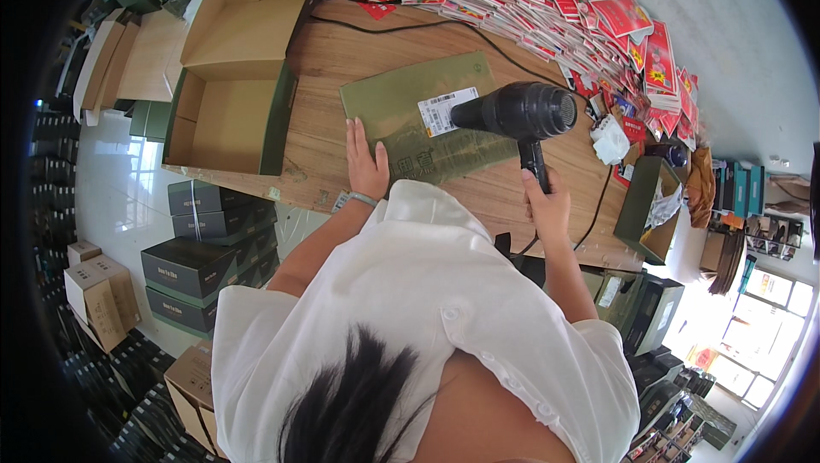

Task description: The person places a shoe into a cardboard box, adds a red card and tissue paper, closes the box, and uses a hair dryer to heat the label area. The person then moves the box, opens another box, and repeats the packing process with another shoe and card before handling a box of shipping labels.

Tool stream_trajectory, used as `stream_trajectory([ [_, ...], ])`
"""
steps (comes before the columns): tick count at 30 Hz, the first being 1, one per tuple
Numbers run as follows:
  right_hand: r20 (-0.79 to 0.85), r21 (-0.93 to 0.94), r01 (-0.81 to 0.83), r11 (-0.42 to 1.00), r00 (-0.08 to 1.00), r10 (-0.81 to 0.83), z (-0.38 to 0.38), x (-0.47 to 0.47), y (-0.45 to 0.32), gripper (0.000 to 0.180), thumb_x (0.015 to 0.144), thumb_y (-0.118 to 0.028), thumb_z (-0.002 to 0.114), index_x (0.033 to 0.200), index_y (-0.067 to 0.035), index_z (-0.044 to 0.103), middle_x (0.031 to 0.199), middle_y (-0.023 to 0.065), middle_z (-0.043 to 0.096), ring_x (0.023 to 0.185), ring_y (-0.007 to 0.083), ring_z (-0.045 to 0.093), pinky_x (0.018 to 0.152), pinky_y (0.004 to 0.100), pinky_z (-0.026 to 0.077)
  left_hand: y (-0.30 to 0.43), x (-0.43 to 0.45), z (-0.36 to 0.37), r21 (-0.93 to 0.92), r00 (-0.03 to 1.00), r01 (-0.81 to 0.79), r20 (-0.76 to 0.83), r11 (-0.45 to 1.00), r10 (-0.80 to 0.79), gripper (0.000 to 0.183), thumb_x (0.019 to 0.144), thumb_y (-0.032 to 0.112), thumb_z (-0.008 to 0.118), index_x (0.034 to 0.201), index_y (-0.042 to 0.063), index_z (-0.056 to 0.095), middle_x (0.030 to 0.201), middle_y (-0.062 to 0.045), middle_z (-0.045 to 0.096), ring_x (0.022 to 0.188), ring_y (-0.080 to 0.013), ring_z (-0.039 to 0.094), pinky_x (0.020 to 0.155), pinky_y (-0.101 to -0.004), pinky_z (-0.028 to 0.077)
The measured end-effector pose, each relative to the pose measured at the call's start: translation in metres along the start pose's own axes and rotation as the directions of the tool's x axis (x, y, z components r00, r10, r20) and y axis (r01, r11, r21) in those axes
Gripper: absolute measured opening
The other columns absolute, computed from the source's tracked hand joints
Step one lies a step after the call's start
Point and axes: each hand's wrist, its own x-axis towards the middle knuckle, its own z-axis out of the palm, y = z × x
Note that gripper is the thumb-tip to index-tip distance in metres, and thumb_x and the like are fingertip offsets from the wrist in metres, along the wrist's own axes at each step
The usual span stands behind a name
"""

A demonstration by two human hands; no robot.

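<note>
My right hand (548, 203) is closed around the handle of a black hair dryer (512, 110). Its nozzle points left, over a white printed label (439, 112) on a flat olive-green cardboard package (391, 98). The nozzle hides the label's right end; whether the two touch, I cannot tell. My left hand (366, 158) rests at the package's left edge with the thumb apart from the fingers. Lighter, scuffed patches show on the package's surface, and it bears dark printed writing near its front edge.
An open green cardboard box (221, 120) stands at the table's left. Piles of red printed packets (532, 8) line the back. A black cord (410, 28) crosses the wooden tabletop (314, 98). At the right end sits a box with crumpled paper (648, 207). Stacked shoe boxes (192, 271) stand below.
</note>
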Motion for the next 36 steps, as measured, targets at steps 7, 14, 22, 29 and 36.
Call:
stream_trajectory([
  [7,0.032,0.051,0.033,0.998,0.999,-0.035,0.005,-0.009,0.017,0.041,0.084,-0.032,0.076,0.110,-0.002,0.065,0.069,0.0007,0.053,0.064,0.0090,0.045,0.059,0.0259,0.040,-0.001,-0.001,0.001,0.013,1.000,-0.012,-0.001,1.000,0.012,0.063,0.096,0.019,0.048,0.150,-0.001,0.022,0.154,-0.030,0.020,0.142,-0.0448,0.023,0.115,-0.0471,0.023],
  [14,0.188,0.015,-0.088,0.996,0.979,0.083,0.027,0.006,0.001,0.043,0.083,-0.034,0.076,0.109,-0.003,0.064,0.071,0.0039,0.058,0.064,0.0111,0.050,0.060,0.0274,0.043,-0.002,0.000,0.001,0.006,1.000,-0.001,0.001,1.000,0.001,0.063,0.097,0.021,0.047,0.151,-0.001,0.022,0.154,-0.030,0.020,0.142,-0.0447,0.023,0.115,-0.0470,0.024],
  [22,-0.045,-0.021,0.104,0.994,0.994,-0.105,0.034,0.024,-0.002,0.041,0.084,-0.036,0.075,0.106,-0.003,0.065,0.063,0.0033,0.053,0.056,0.0110,0.047,0.052,0.0290,0.040,0.002,0.000,-0.001,0.000,1.000,-0.005,-0.011,1.000,0.005,0.063,0.097,0.020,0.048,0.150,-0.001,0.023,0.153,-0.030,0.021,0.142,-0.0442,0.023,0.115,-0.0471,0.024],
  [29,-0.076,-0.005,-0.005,1.000,0.997,0.005,-0.001,0.028,0.002,0.039,0.084,-0.036,0.075,0.104,-0.003,0.067,0.062,0.0000,0.051,0.056,0.0077,0.043,0.051,0.0267,0.036,-0.003,0.000,0.001,0.016,1.000,-0.020,-0.018,1.000,0.021,0.063,0.097,0.019,0.047,0.150,-0.003,0.022,0.153,-0.030,0.022,0.142,-0.0444,0.024,0.115,-0.0465,0.025],
  [36,-0.076,0.043,0.039,0.998,0.996,-0.036,-0.023,0.013,0.028,0.038,0.083,-0.034,0.076,0.103,-0.003,0.067,0.061,-0.0023,0.051,0.050,0.0067,0.044,0.045,0.0249,0.035,-0.005,-0.001,0.004,0.045,0.999,-0.032,-0.021,0.998,0.033,0.063,0.097,0.020,0.048,0.150,-0.004,0.022,0.152,-0.033,0.021,0.140,-0.0463,0.027,0.114,-0.0475,0.026],
])
